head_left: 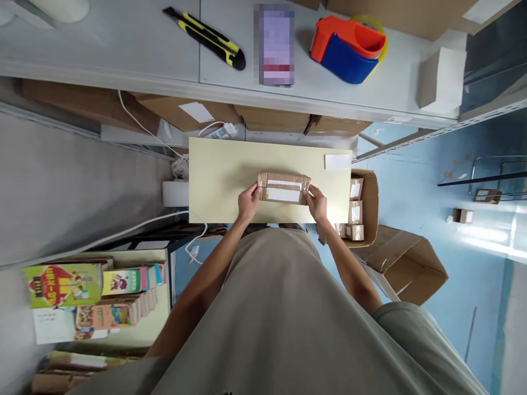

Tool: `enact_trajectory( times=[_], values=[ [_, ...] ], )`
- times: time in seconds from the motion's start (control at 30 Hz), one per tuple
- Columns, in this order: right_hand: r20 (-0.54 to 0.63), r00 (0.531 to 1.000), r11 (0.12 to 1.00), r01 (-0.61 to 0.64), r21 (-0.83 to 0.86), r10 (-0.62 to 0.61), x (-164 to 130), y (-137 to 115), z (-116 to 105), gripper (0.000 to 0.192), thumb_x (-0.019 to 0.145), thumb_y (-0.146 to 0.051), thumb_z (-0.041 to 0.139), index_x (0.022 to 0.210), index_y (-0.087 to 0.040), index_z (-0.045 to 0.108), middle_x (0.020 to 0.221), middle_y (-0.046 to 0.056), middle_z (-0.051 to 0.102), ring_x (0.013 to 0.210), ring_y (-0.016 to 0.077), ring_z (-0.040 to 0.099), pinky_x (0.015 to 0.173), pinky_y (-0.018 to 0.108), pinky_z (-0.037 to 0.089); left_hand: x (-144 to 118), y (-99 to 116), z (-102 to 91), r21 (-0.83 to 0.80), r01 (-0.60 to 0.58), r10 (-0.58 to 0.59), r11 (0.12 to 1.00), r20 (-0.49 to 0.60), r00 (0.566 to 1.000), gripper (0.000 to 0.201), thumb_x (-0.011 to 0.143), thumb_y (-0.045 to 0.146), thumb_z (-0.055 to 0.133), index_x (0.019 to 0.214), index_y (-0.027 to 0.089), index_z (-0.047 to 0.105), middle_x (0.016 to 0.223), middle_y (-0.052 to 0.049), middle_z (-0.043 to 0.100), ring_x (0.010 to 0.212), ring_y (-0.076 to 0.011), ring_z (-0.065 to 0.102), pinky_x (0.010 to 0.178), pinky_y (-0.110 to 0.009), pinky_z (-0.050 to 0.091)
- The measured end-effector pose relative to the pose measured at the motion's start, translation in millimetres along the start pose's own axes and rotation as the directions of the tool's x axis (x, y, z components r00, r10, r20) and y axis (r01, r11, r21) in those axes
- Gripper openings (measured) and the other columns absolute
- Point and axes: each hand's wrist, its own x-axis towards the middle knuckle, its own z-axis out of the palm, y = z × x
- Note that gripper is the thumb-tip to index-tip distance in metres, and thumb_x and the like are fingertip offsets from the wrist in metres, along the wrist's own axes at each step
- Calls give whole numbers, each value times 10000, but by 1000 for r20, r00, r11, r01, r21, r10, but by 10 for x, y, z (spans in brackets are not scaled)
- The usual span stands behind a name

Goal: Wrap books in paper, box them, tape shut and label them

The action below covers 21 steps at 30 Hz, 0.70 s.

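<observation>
Pinching the cardboard box at opposite ends, left fingers and right fingers are slightly parted.

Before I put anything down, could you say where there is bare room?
The yellow tabletop is bare between its left edge and the left hand; a smaller patch separates the held carton from the white card. The upper shelf is bare just left of the utility knife. Crowded: right of the tabletop, where an open box holds small cartons.

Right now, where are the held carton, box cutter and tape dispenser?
Held carton (284,194), head view: its lower white strip.
Box cutter (208,38), head view: middle of its handle.
Tape dispenser (348,59), head view: its blue body.
</observation>
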Motion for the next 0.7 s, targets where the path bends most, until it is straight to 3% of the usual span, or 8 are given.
enact_trajectory(
  times=[0.1,0.2,0.3,0.43,0.5,0.57,0.63,0.7],
  values=[
    [-116,993,1000,28,-2,-28,-3,-21,121,566,1080,-670,645,1297,-193,861,1346,195,746,1114,303,766,959,448,687,-13,-89,-76,-37,-75,68,997,-152,986,312,1136,348,618,1292,199,843,1313,-127,817,1197,-258,758,1060,-326,589],
    [-83,996,999,15,28,-13,10,-15,344,531,1130,-619,565,1312,-213,853,1300,161,756,1052,270,794,973,439,720,18,-187,-150,13,-39,41,999,-254,966,242,1092,310,688,1232,211,859,1289,-136,787,1216,-264,755,1119,-361,604],
    [-11,999,998,-32,60,33,11,23,582,512,1158,-544,486,1316,-208,840,1343,159,767,1034,255,801,946,436,751,74,-291,-190,28,78,-71,997,-202,977,277,1062,217,670,1271,177,847,1303,-145,817,1188,-249,786,1119,-347,608],
    [107,990,996,-89,-23,91,-19,77,726,446,1148,-382,471,1359,-191,815,1486,175,752,1080,258,819,945,443,766,118,-429,-222,149,281,-282,948,-14,959,390,985,123,658,1330,119,838,1288,-178,867,1214,-286,829,1133,-363,601],
    [174,982,990,-50,-136,73,-16,64,674,418,1126,-302,498,1382,-178,804,1496,192,765,1165,291,825,1025,475,746,116,-453,-255,188,301,-307,935,4,952,477,949,95,651,1397,121,814,1340,-187,861,1280,-307,818,1167,-397,596],
    [205,979,969,45,-245,6,41,-18,534,429,1113,-262,519,1447,-164,769,1513,212,763,1227,325,821,1106,516,710,120,-402,-308,186,266,-254,946,-85,964,560,947,85,633,1491,123,762,1483,-204,807,1397,-323,773,1244,-445,568],
    [160,979,936,171,-309,-126,184,-205,314,466,1133,-278,506,1532,-150,708,1559,234,730,1268,351,806,1145,544,682,156,-249,-374,167,156,-124,974,-183,975,573,981,106,614,1544,124,721,1591,-205,747,1506,-327,709,1324,-481,518],
    [46,952,892,300,-337,-303,429,-512,23,489,1175,-331,461,1590,-159,654,1569,241,709,1330,366,771,1173,556,656,237,10,-444,133,-23,49,991,-197,979,500,1035,163,611,1522,144,727,1575,-179,764,1516,-318,704,1344,-493,511]
  ],
)
